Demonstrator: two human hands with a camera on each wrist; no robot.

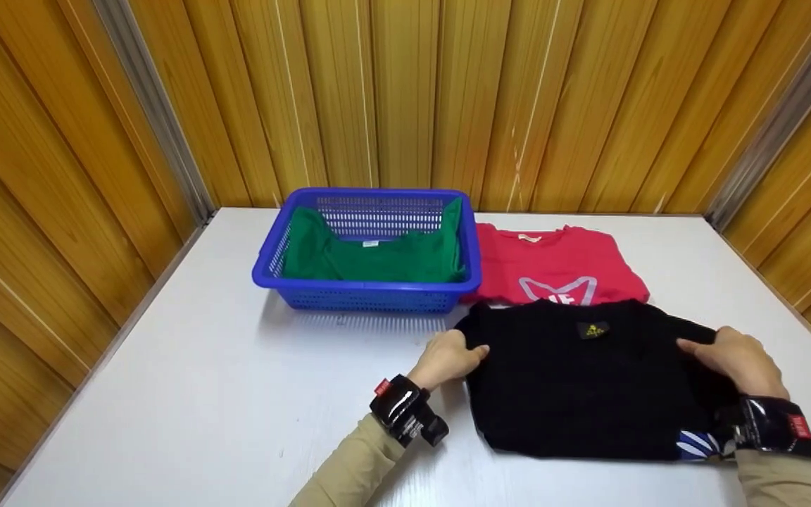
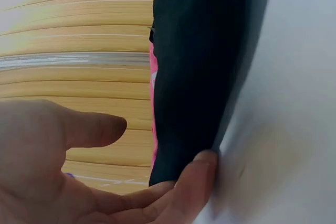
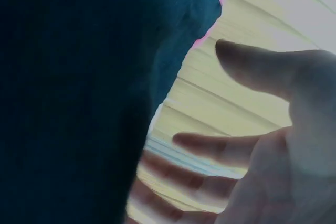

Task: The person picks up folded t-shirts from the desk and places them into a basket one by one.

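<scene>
A blue basket [image 1: 370, 298] holds green cloth [image 1: 391, 262]; red shirt [image 1: 557, 260] (printed) beside.

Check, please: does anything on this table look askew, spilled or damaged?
Slightly askew: the green fabric garment bends up at both ends inside the blue plastic basket, not lying flat. The black fabric garment shows no damage; nothing is spilled.

Place: it seemed a small work booth [image 1: 405, 105]
Walls [image 1: 25, 176]: wood-look, they enclosed three sides
Metal strips [image 1: 158, 105]: they covered the corners
Tabletop [image 1: 166, 366]: white, it stood between
</scene>
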